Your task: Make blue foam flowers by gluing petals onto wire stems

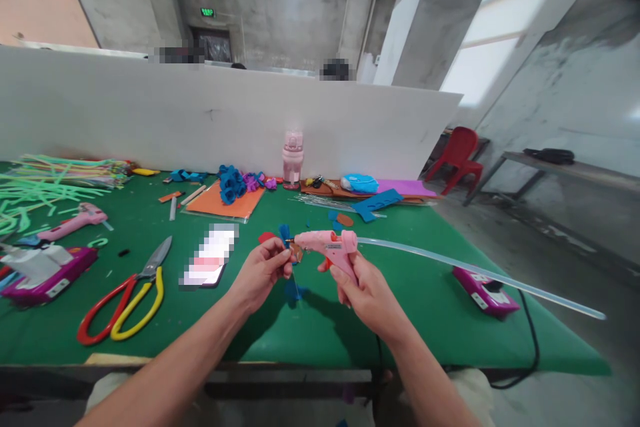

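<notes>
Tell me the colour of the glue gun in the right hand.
Pink, with a clear glue stick out the back; the right hand grips the glue gun, seen in the head view.

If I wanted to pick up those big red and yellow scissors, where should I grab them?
Probably by the looped handles of the scissors, coming from the near table edge. The red and yellow loops point toward you, while the bare metal blades point away toward the phone. They lie flat with free cloth around them.

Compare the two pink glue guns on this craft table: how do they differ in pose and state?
The held glue gun is gripped in the right hand, raised off the table; the spare glue gun lies untouched on the green table. The held one carries a long clear glue stick; on the spare none shows. Both are pink.
</notes>
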{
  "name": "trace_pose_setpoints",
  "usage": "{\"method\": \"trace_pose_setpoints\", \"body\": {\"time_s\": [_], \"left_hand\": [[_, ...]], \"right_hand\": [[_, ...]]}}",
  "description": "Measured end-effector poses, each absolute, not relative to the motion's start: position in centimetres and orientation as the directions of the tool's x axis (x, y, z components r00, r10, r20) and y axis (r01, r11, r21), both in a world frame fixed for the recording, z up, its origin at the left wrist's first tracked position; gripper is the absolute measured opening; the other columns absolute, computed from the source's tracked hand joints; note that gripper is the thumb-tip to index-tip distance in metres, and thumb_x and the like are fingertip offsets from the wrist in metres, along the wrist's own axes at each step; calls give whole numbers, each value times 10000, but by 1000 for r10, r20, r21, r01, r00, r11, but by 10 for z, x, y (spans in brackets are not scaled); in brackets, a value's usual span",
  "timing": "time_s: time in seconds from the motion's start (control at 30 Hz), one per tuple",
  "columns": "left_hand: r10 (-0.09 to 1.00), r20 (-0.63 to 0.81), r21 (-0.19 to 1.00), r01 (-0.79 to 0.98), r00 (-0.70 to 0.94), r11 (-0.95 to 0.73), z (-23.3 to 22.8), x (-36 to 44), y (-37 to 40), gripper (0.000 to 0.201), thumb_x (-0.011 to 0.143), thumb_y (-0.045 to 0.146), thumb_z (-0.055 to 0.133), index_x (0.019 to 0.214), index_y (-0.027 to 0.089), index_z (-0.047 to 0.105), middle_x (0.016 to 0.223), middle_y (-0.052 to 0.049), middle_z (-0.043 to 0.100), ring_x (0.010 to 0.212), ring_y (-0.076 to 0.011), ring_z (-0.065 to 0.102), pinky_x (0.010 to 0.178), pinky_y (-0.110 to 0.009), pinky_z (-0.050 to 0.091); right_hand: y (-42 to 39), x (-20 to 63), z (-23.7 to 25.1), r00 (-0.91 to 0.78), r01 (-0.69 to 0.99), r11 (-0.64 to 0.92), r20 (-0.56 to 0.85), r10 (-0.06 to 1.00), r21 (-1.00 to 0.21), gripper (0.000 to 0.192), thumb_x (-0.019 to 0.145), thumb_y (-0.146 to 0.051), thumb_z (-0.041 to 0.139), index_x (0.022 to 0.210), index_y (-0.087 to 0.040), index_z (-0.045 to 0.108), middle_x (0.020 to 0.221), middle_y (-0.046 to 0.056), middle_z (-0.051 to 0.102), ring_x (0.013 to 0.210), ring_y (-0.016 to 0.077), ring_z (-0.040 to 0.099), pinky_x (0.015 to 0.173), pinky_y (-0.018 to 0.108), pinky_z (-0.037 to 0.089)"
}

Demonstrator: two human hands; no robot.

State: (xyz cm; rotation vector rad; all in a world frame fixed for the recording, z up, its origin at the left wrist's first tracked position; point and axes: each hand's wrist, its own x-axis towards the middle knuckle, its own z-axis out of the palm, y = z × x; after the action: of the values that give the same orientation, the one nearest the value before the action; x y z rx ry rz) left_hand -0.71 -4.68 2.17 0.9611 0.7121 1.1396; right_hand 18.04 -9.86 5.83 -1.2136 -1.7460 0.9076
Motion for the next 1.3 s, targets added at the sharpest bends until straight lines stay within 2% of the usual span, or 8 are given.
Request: {"method": "trace_pose_setpoints", "body": {"time_s": [1.3], "left_hand": [[960, 13, 901, -421, 279, 110, 23, -5, -48, 162, 702, 211, 671, 748, 140, 533, 693, 5, 594, 508, -51, 498, 494, -184, 390]], "right_hand": [[-102, 175, 59, -208, 370, 270, 204, 957, -889, 232, 873, -312, 410, 988, -139, 514, 546, -28, 471, 444, 88, 430, 437, 198, 389]]}}
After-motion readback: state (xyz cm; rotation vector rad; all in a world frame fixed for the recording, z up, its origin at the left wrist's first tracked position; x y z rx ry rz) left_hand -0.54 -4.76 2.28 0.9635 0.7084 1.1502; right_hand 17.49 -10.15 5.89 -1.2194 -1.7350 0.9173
